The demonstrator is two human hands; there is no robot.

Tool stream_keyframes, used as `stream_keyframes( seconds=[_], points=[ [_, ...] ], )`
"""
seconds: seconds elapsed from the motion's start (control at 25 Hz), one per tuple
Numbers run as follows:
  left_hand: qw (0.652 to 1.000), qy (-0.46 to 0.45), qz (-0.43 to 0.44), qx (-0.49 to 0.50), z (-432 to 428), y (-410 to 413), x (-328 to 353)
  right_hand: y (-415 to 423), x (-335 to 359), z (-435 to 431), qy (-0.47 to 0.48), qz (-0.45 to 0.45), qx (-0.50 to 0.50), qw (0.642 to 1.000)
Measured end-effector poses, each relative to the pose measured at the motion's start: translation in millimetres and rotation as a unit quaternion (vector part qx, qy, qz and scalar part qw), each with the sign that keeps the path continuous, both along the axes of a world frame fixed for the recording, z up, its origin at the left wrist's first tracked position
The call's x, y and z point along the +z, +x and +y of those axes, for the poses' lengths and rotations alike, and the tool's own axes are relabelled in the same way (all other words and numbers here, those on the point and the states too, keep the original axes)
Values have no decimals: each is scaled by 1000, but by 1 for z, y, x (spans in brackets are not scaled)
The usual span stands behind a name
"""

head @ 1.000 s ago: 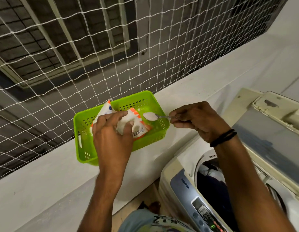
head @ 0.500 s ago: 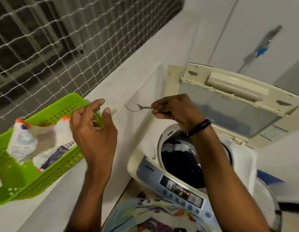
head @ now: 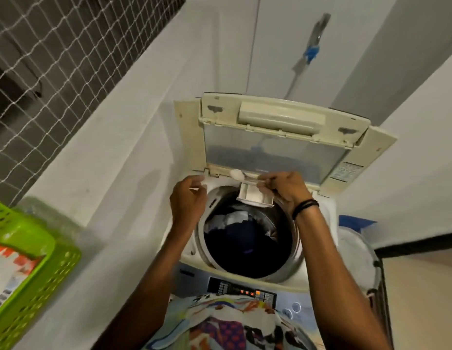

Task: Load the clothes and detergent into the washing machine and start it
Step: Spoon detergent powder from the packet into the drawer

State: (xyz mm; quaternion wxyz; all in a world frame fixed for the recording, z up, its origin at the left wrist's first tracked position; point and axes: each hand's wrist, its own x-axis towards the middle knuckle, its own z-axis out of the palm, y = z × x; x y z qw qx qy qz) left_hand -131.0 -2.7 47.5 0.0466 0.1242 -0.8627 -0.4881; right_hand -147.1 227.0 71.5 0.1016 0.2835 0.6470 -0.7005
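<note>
The top-load washing machine [head: 247,274] stands open, its lid [head: 275,145] raised at the back. Dark and pale clothes [head: 242,231] fill the drum. A small white detergent drawer [head: 255,197] juts out over the drum's far rim. My right hand [head: 283,189] is closed on a spoon [head: 239,175] heaped with white powder, held just above and left of the drawer. My left hand [head: 188,200] hovers at the machine's far left rim, fingers loosely curled and nothing visibly held. The detergent packet [head: 7,269] lies in the green basket [head: 35,281] at the left.
The green basket sits on a white ledge [head: 106,173] beside the machine, below a window net [head: 55,51]. The control panel [head: 242,290] with lit red indicators faces me. A pipe with blue tape [head: 312,53] runs down the wall behind. A white bag [head: 356,261] stands to the right.
My view swung right from the basket to the machine. My left hand let go of the detergent packet and came to the machine's rim. My right hand carried the loaded spoon over to the drawer.
</note>
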Motion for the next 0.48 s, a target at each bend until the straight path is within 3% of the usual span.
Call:
stream_keyframes(
  seconds=[0.16, 0.32, 0.48],
  points=[
    [979, 108, -175, -12, 33, -34, -61, -7, -63, 36, 18, -48, -84, 995],
    [880, 303, -358, 68, 63, -59, -101, -11, -132, 51, 120, -103, -86, 984],
    [812, 388, -431, 63, 80, -74, -132, -4, -140, 30, 317, -69, 8, 946]
  ],
)
